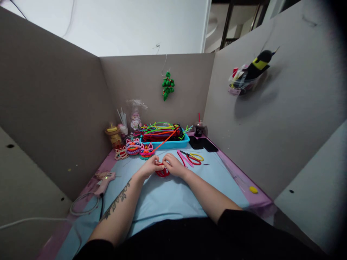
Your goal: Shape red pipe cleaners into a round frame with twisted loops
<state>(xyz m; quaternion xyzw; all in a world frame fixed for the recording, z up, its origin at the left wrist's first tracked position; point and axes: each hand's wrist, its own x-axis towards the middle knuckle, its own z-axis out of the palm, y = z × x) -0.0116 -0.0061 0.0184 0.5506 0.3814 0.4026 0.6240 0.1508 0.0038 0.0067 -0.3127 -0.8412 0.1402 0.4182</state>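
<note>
- Left hand (150,167) and right hand (173,165) meet over the blue mat of the counter (168,196), fingers pinched closed on a small red pipe-cleaner piece (163,172) held between them, low against the mat.
- An orange pipe cleaner (165,141) runs from the left fingertips up and away toward the blue tray (168,143) of stems beyond both hands.
- Step judged in hand: twisting or winding stems into the red piece; the exact wrap is too small to tell.
- Scissors (193,157) lie just beyond the right hand; finished pink figures (137,148) sit beyond the left hand.
- Next move, by judgement, calls for a firm pinch by one hand while the other turns the stem tight.
</note>
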